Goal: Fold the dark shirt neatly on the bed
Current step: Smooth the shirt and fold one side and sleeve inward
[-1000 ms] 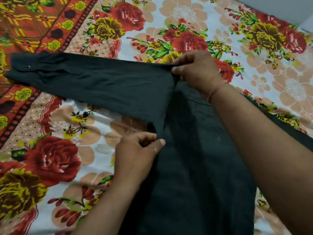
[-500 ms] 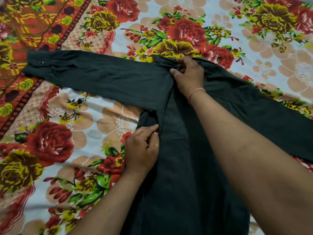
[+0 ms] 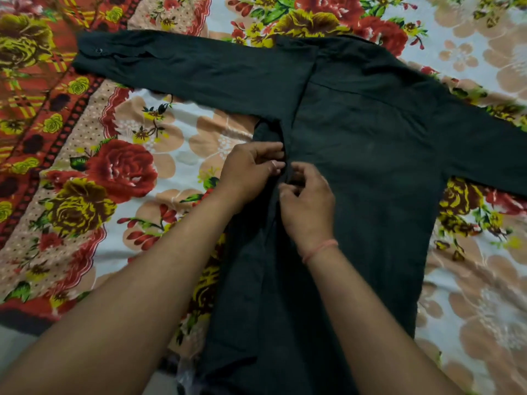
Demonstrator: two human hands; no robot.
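The dark shirt (image 3: 365,155) lies spread on the bed with its back up and its collar at the far side. One sleeve stretches out to the far left, its buttoned cuff at the end; the other runs off to the right. The shirt's left side is folded inward along a lengthwise crease. My left hand (image 3: 251,169) pinches the fabric at that crease just below the left armpit. My right hand (image 3: 306,201), with a thin pink thread on the wrist, grips the same fold right beside it, fingers curled into the cloth.
The bed is covered by a floral sheet (image 3: 119,172) in red, yellow and peach with a dark red border on the left. The bed's near edge and a strip of grey floor (image 3: 17,343) show at bottom left.
My right hand has left the collar area and come down to the fold beside my left hand. The view has shifted so the whole shirt sits lower and further right in the frame.
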